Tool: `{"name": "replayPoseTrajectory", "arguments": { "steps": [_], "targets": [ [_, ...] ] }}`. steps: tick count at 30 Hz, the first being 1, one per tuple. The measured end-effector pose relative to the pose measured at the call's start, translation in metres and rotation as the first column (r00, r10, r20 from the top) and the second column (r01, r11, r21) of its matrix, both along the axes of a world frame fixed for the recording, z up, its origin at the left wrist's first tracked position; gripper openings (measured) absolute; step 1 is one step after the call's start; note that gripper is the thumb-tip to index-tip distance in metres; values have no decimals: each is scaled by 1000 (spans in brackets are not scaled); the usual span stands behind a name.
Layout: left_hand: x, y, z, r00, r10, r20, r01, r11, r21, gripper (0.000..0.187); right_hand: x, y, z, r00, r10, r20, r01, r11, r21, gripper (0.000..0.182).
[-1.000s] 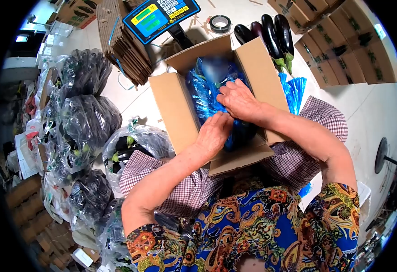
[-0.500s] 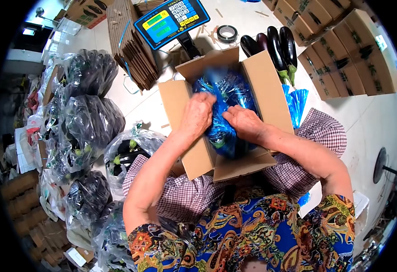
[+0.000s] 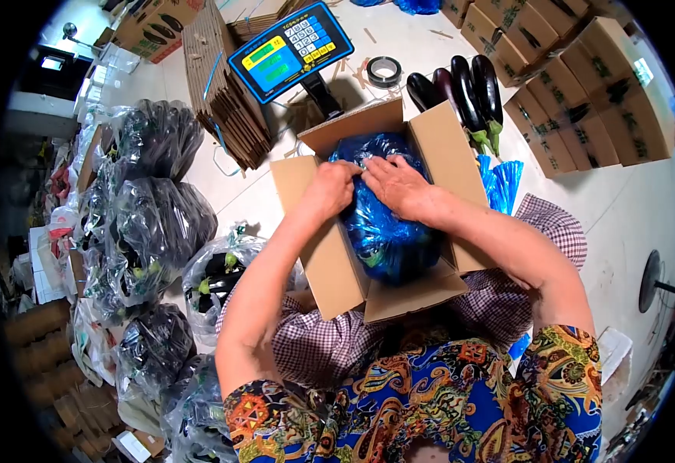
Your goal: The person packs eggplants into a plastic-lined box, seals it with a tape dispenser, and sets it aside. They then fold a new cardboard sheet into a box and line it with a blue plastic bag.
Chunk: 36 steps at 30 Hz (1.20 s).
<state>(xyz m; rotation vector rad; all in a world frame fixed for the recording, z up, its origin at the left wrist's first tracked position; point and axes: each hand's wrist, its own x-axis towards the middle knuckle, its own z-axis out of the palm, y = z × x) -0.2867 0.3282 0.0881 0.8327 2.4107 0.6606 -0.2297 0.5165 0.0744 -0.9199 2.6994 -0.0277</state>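
Note:
An open cardboard box stands in front of me with its flaps folded outward. Inside it lies a blue plastic bag, drawn over a bulky load. Green bits show through the film, but the contents are hard to make out. At the bag's left side, my left hand is closed, its fingertips pinching the blue film. My right hand rests on top of the bag, fingers stretched out and lying flat, close to the left fingertips.
A digital scale stands behind the box, beside stacked flat cartons. Several eggplants and a tape roll lie at the back right. Plastic bags of eggplants line the left; printed cartons stand right.
The blue film, gathered and loose before, now lies smoother across the load. My right hand has moved up and left, and its fingers have straightened onto the bag.

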Motion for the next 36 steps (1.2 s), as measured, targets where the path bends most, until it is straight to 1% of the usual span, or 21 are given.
{"name": "replayPoseTrajectory", "arguments": {
  "steps": [1, 2, 3, 4, 6, 8, 10, 14, 15, 16, 17, 18, 19, 21, 24, 25, 28, 30, 32, 33, 36],
  "targets": [
    [5, -2, 14, 993, 87, -82, -78, 991, 110, 41, -2, 1, 0, 999, 37, 14, -37, 999, -3, 95],
    [11, -1, 28, 942, 89, -323, -36, 986, 165, 43, -4, 1, -2, 997, 73, 29, -73, 997, -10, 95],
    [16, 1, 42, 836, 98, -540, 19, 978, 207, 45, -5, -1, -17, 995, 77, -55, -78, 997, -10, 99],
    [18, 5, 56, 681, 116, -723, 84, 968, 235, 47, -6, 0, -11, 997, 73, -20, -73, 997, 2, 101],
    [13, 19, 90, 446, 126, -886, 53, 985, 166, 54, -13, 1, 11, 996, 70, 51, -72, 997, 31, 104],
    [0, 21, 86, 487, 143, -862, -57, 990, 132, 51, -21, -6, 6, 993, 78, 91, -87, 991, 103, 108],
    [-7, 16, 79, 798, 70, -598, -135, 989, -65, 43, -28, -14, 8, 985, 48, 164, -79, 978, 190, 111],
    [15, 8, 63, 902, 52, -429, -30, 998, 57, 33, -20, -11, -8, 998, 17, 66, -24, 994, 106, 101],
    [26, 9, 59, 920, 4, -391, -10, 1000, -13, 35, -21, -13, -3, 970, -34, 241, 12, 996, 94, 86],
    [39, 8, 44, 874, 6, -485, 38, 996, 81, 39, -2, -6, -14, 996, -35, -80, 26, 993, -117, 55],
    [49, 6, 33, 845, 27, -534, 27, 995, 94, 40, 6, -7, -26, 988, -81, -133, 60, 986, -157, 41],
    [54, 8, 30, 813, 50, -580, 19, 993, 113, 41, 13, -7, -28, 974, -130, -183, 94, 977, -193, 30],
    [52, 8, 25, 835, 50, -548, 21, 992, 124, 43, 25, -2, -18, 917, -97, -386, 30, 984, -176, 25],
    [49, 0, 12, 876, 64, -479, 4, 990, 140, 46, 49, 10, 2, 687, -7, -727, -107, 988, -110, 16],
    [59, -1, -2, 848, 18, -529, 40, 994, 98, 52, 63, 5, 6, 885, 3, -465, -119, 968, -221, 9],
    [62, 0, -2, 844, -7, -536, 47, 997, 61, 54, 67, 2, -8, 907, -84, -413, -60, 945, -322, 7],
    [65, 3, 4, 843, -26, -537, 36, 999, 8, 53, 68, 9, -11, 952, -21, -306, -91, 933, -347, 12],
    [69, 2, 1, 863, -23, -505, 22, 1000, -7, 62, 71, 15, -7, 999, -17, -42, -2, 913, -408, 21],
    [73, 4, 2, 879, -7, -476, 7, 1000, -1, 71, 73, 26, -1, 987, 25, 156, 49, 890, -453, 25],
    [73, 5, 0, 885, -32, -465, 7, 999, -54, 91, 70, 37, 17, 916, 103, 387, 57, 923, -381, 44],
    [75, 5, 2, 896, -31, -444, 13, 999, -42, 102, 91, 50, 68, 804, 52, 592, 217, 902, -374, 74]
  ]
}}
